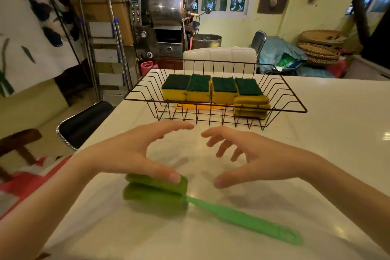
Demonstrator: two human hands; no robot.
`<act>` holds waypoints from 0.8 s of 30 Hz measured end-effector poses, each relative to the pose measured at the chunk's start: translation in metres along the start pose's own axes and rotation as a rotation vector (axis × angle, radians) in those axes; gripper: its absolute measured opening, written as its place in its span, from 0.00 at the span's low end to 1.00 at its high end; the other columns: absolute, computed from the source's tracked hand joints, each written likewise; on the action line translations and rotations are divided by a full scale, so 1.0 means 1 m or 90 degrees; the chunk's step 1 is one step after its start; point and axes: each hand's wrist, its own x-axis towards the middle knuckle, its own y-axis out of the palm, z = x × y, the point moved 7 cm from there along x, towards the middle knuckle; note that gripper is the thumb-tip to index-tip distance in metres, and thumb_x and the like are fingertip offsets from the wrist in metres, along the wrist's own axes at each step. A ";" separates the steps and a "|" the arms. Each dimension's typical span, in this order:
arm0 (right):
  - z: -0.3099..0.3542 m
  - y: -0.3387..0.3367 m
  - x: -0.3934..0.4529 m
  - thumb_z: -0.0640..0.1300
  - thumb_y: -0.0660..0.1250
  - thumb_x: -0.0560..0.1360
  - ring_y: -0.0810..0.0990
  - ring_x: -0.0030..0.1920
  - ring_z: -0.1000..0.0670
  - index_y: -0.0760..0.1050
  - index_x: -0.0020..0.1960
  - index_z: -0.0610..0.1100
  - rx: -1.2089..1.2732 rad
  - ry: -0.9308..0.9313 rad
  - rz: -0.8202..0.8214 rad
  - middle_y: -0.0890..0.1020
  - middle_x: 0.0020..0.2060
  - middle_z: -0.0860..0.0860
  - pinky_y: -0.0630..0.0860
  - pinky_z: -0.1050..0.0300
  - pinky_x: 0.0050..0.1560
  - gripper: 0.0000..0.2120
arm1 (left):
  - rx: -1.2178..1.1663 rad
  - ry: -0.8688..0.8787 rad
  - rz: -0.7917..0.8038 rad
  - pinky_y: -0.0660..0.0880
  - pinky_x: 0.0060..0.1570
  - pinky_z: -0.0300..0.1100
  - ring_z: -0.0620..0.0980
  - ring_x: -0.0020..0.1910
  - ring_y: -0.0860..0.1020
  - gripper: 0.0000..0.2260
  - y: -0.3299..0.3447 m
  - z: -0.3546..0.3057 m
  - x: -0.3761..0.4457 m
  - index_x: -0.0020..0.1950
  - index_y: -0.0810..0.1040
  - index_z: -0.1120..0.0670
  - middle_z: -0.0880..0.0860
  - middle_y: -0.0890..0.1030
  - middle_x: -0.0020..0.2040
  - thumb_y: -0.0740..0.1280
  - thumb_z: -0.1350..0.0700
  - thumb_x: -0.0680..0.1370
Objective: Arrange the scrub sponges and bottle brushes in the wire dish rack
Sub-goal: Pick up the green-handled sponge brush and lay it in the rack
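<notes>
A black wire dish rack point(295, 99) stands on the white table. Inside it, several yellow scrub sponges with dark green tops point(199, 88) sit in a row, and a few more lie stacked flat at the right point(251, 105). An orange bottle brush handle point(200, 106) lies on the rack floor in front of the row. A green bottle brush point(160, 194) with a long flat handle lies on the table close to me. My left hand point(130, 152) hovers open above its foam head, thumb over the foam. My right hand point(253, 156) is open beside it, holding nothing.
The white table point(327, 154) stretches to the right and towards me. A black chair point(84, 122) stands at its left edge and a white chair back point(219, 57) behind the rack. A stepladder and a metal machine stand farther back.
</notes>
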 end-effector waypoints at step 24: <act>0.014 -0.012 0.008 0.49 0.65 0.74 0.80 0.41 0.49 0.78 0.53 0.47 -0.062 0.037 -0.067 0.83 0.41 0.47 0.78 0.53 0.46 0.10 | 0.004 -0.030 -0.072 0.73 0.35 0.27 0.42 0.48 0.74 0.22 -0.034 0.002 0.007 0.54 0.73 0.39 0.39 0.73 0.50 0.75 0.49 0.63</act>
